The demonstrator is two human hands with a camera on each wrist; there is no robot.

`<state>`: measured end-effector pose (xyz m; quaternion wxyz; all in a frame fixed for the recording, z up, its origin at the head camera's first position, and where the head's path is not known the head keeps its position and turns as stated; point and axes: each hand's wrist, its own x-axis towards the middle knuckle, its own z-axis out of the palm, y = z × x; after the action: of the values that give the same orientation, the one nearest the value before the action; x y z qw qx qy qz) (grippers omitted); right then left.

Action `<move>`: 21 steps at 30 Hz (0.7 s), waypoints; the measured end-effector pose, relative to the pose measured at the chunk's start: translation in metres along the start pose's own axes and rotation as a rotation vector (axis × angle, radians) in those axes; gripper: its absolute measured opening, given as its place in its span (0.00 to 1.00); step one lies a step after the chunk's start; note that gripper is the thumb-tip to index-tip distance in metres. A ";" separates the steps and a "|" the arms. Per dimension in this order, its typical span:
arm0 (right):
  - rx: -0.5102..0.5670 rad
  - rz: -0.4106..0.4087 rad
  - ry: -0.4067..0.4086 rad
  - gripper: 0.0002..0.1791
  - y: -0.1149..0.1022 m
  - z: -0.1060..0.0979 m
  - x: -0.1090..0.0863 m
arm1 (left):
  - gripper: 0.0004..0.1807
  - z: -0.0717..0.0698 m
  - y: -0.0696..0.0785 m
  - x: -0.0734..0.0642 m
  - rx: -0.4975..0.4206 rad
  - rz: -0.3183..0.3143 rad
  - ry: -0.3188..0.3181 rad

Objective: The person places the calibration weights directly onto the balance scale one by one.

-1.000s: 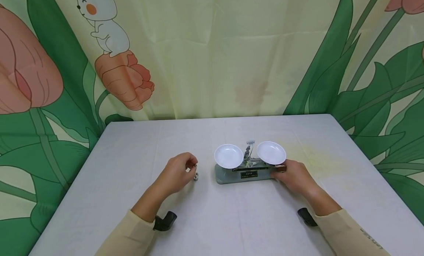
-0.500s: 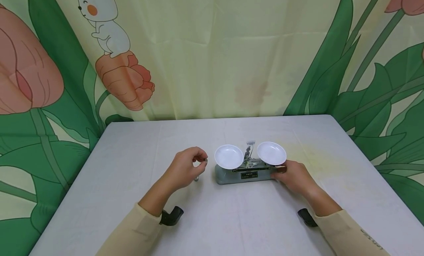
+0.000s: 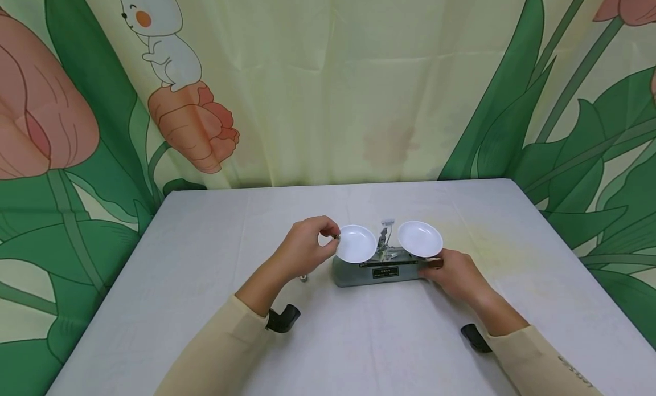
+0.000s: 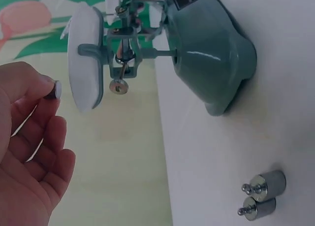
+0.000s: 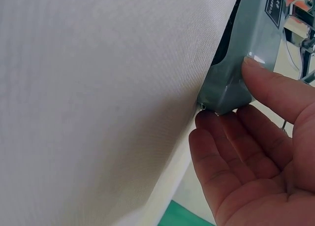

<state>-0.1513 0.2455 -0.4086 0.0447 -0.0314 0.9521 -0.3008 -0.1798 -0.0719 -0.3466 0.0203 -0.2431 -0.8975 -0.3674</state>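
A green balance scale (image 3: 353,276) stands on the table with a white left pan (image 3: 357,245) and a white right pan (image 3: 420,239). My left hand (image 3: 312,245) pinches a small metal weight (image 4: 55,90) between thumb and forefinger, right at the outer rim of the left pan; the other fingers are loosely bent. The held weight is mostly hidden by the fingertips. My right hand (image 3: 453,273) grips the right end of the scale's base, the thumb on its side and the fingertips against its end, as the right wrist view shows.
Two silver knobbed weights (image 4: 266,185) stand side by side on the white-covered table (image 3: 379,339), left of the scale base and partly behind my left wrist in the head view. A printed curtain (image 3: 333,99) hangs behind the table's far edge.
My left hand has risen from beside the standing weights and moved right to the left pan, carrying the small weight. My right hand has stayed on the scale base.
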 end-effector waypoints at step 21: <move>0.005 0.010 -0.006 0.32 0.001 0.001 0.000 | 0.03 0.012 0.007 0.029 0.097 -0.029 -0.095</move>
<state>-0.1513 0.2451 -0.4100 0.0491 -0.0277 0.9514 -0.3029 -0.2005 -0.0474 -0.3449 -0.0161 -0.2459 -0.9177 -0.3116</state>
